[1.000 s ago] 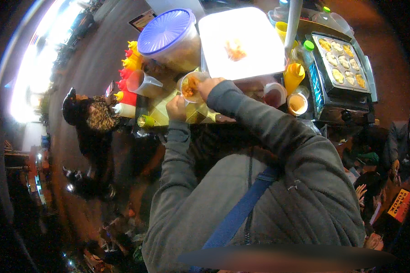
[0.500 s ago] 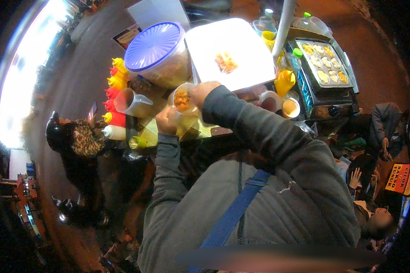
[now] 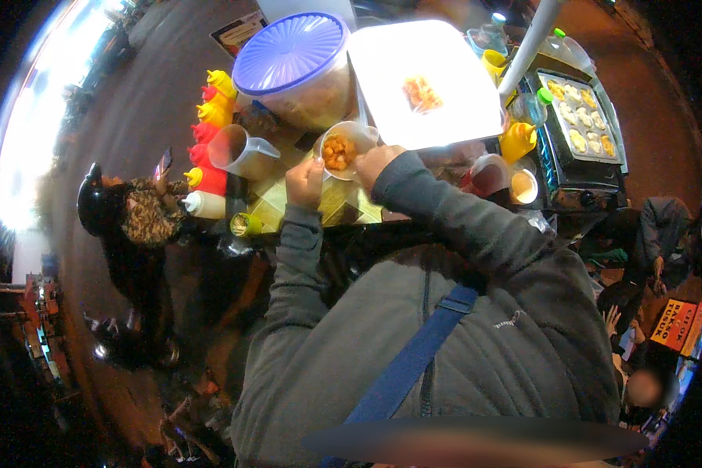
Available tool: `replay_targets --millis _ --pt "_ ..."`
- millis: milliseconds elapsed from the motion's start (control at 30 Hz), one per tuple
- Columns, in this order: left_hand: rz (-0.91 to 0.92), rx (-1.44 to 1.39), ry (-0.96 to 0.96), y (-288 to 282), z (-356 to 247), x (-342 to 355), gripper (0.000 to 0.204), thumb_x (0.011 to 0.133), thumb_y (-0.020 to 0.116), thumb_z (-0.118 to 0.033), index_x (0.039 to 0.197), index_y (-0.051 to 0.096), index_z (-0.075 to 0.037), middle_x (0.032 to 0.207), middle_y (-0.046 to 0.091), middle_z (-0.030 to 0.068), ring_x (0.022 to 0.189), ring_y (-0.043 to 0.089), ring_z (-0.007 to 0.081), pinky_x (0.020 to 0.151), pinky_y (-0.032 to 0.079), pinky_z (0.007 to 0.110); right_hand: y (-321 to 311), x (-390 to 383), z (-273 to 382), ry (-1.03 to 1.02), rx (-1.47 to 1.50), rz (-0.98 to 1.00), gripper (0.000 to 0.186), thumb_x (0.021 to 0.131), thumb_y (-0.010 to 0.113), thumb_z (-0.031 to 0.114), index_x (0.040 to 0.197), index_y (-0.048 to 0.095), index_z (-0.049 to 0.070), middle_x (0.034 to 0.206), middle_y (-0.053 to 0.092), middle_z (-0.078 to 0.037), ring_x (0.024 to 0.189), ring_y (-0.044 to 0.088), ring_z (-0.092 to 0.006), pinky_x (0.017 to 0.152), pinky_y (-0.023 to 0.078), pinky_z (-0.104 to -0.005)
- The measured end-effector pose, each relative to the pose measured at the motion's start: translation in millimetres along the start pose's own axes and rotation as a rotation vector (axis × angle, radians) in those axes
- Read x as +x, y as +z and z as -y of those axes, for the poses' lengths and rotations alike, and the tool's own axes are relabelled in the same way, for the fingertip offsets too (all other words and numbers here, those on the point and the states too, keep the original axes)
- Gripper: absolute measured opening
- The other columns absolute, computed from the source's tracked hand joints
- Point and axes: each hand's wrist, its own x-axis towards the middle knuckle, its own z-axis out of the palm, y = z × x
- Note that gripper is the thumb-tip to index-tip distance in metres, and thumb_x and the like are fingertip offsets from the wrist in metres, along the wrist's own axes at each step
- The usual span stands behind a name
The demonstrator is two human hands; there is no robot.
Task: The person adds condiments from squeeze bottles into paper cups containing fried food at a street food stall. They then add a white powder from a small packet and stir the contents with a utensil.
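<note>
A clear plastic cup (image 3: 327, 165) with orange, chunky food pieces (image 3: 338, 151) in it is at the near side of the tabletop. My left hand (image 3: 304, 183) is closed against the cup's left side, thumb up along it. At the opposite rim, my right hand (image 3: 376, 165) has its fingers curled; its own back hides whether it grips the rim or some small thing. Just beyond the cup lies a bright white tray (image 3: 460, 62) bearing a small heap of similar orange pieces (image 3: 422, 93). A large clear tub with a ribbed purple lid (image 3: 292, 53) stands behind the cup.
Left are an empty-looking measuring jug (image 3: 240, 151) and a row of red, yellow and white squeeze bottles (image 3: 208, 175). Rightward stand a yellow squeeze bottle (image 3: 518, 142), a slanting pole (image 3: 532, 47) and a moulded pan (image 3: 583, 117) of food. A helmeted person (image 3: 150, 210) is at left.
The whole view has shifted, so the table's things sit higher and further right. My right hand has moved slightly nearer me along the cup's rim. My left hand stays at the cup.
</note>
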Motion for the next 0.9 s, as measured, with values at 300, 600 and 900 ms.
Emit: replay_targets --millis 300,600,900 --pt "0.028 -0.034 -0.027 0.4 5.6 -3.0 0.040 0.095 0.055 -0.026 0.067 0.051 0.002 0.058 0.047 0.0148 0.054 0.044 0.0185 0.053 0.036 0.039 -14.8 -6.4 -1.9 0.043 0.012 0.035 0.016 0.084 0.062 0.014 0.092 0.073 0.006 0.089 0.072 -0.017 0.083 0.072 -0.0351 0.076 0.058 -0.0454" --pt "0.021 0.050 0.030 2.0 -5.6 -7.2 0.042 0.096 0.054 -0.027 0.065 0.045 0.001 0.058 0.039 0.0142 0.053 0.039 0.0185 0.052 0.034 0.039 -7.5 -4.4 -3.5 0.116 0.046 -0.056 0.014 0.085 0.064 0.016 0.091 0.070 0.006 0.087 0.072 -0.017 0.084 0.072 -0.0330 0.075 0.058 -0.0435" --pt "-0.099 -0.094 0.026 9.1 -14.4 -3.3 0.040 0.098 0.051 -0.026 0.078 0.064 0.006 0.064 0.061 0.0117 0.060 0.053 0.0163 0.058 0.044 0.036 -24.0 -14.9 -19.6 -0.003 -0.057 0.074 0.021 0.087 0.062 0.019 0.093 0.073 0.002 0.087 0.072 -0.018 0.084 0.072 -0.0329 0.075 0.058 -0.0441"
